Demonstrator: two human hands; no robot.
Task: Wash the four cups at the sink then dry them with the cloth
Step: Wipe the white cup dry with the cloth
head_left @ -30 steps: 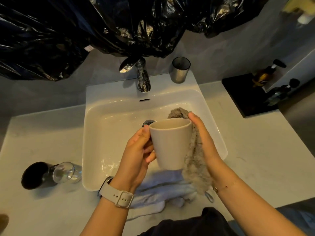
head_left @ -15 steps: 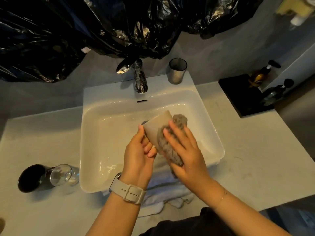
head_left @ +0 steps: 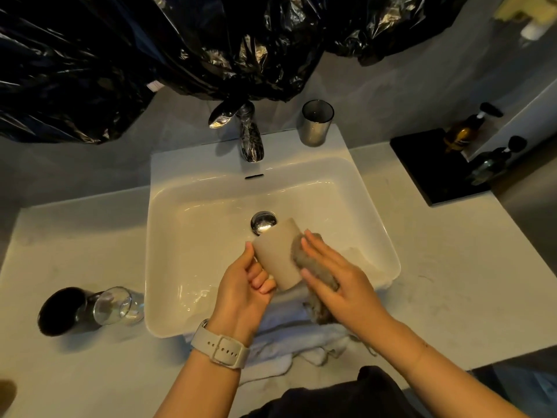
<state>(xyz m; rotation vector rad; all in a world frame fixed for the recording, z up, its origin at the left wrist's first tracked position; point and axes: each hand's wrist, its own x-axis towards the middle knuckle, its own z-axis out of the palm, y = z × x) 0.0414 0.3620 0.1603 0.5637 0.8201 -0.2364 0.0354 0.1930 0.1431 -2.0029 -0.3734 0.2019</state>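
Beige, smooth-walled ceramic cup (head_left: 278, 257) is tilted above the white sink (head_left: 373, 212), gripped by the left hand (head_left: 242, 292). Right hand (head_left: 337, 277), fingers straight, presses the grey fuzzy cloth (head_left: 304, 257) against its side. Judged rigid, breakable, possibly slippery; hold by the body.

beige cup (head_left: 277, 257), plain. grey-brown fuzzy cloth (head_left: 313, 267). white sink (head_left: 193, 267) on a pale counter (head_left: 78, 372) with faint marbling. glossy black plastic sheeting (head_left: 180, 46). silver-grey tumbler (head_left: 316, 125). black cup (head_left: 60, 310), clear glass (head_left: 116, 306). cream watch strap (head_left: 220, 348). white towel (head_left: 301, 345). amber bottle (head_left: 461, 134) on a black tray (head_left: 428, 164).
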